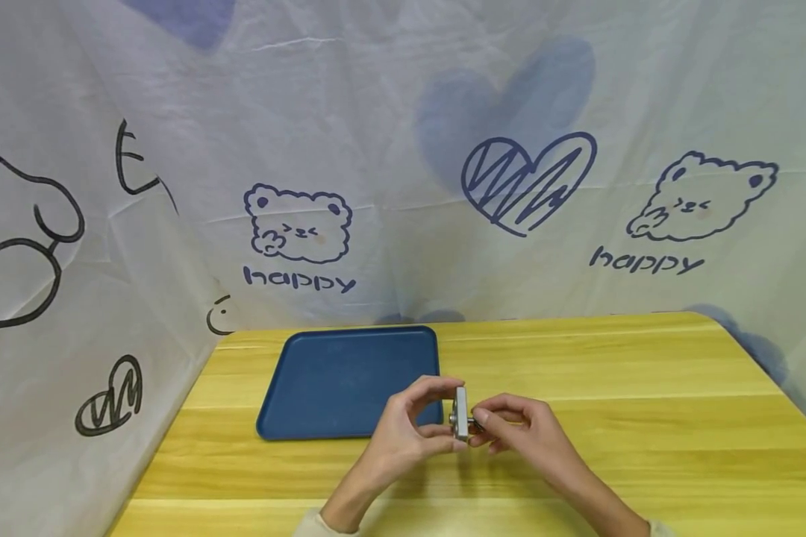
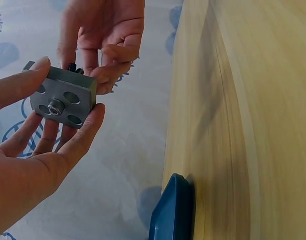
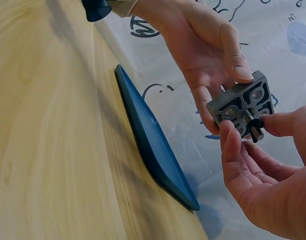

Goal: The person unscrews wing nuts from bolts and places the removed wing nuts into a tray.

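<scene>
A square grey metal plate (image 1: 461, 414) is held on edge above the table, gripped at its rim between the thumb and fingers of my left hand (image 1: 410, 425). In the left wrist view its flat face shows several round holes and a socket-head bolt (image 2: 56, 107) at the centre. The right wrist view shows the recessed back, where the bolt's shaft (image 3: 248, 117) sticks out with a small black piece (image 3: 256, 123) around it. My right hand (image 1: 524, 432) pinches at that black piece with thumb and fingertips; its exact kind is unclear.
A blue tray (image 1: 349, 380) lies on the wood-grain table (image 1: 611, 388), behind and left of my hands. A pale cloth (image 1: 403, 149) with bear and heart drawings hangs behind the table and along its left side.
</scene>
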Demonstrator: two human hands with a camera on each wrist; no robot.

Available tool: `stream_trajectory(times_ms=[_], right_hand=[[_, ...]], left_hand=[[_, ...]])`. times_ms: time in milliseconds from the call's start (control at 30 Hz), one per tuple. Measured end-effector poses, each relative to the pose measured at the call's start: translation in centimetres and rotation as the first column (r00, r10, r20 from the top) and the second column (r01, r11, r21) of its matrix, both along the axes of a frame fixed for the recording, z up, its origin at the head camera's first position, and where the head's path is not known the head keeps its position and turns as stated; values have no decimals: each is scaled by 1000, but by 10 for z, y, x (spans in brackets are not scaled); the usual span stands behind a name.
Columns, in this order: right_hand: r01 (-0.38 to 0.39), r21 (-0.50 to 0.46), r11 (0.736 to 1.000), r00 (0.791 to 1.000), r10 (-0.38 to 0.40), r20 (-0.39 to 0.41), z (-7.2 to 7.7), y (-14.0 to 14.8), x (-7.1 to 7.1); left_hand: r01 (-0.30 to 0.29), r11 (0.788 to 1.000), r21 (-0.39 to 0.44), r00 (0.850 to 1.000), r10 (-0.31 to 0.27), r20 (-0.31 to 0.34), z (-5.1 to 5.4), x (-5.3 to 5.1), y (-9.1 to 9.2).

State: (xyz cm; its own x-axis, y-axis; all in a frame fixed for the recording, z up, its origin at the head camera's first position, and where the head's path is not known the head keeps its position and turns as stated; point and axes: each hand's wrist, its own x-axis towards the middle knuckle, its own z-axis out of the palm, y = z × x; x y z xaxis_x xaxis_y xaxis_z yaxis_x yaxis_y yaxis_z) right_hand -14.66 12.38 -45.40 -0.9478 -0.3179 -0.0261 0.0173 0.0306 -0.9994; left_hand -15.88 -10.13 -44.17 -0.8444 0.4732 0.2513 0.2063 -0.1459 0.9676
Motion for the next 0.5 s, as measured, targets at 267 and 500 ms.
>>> stream_trajectory(times_ms=[267,500], right_hand=[[-58,-138,989,992,73,102,-1,3,-2],[-56,-136,989,997,64,52,0,4,-2]], left_hand=[[-1,1000,-19,1000,1,16,0,1,2],[-14,999,-30,999,15,34,1,1,2]])
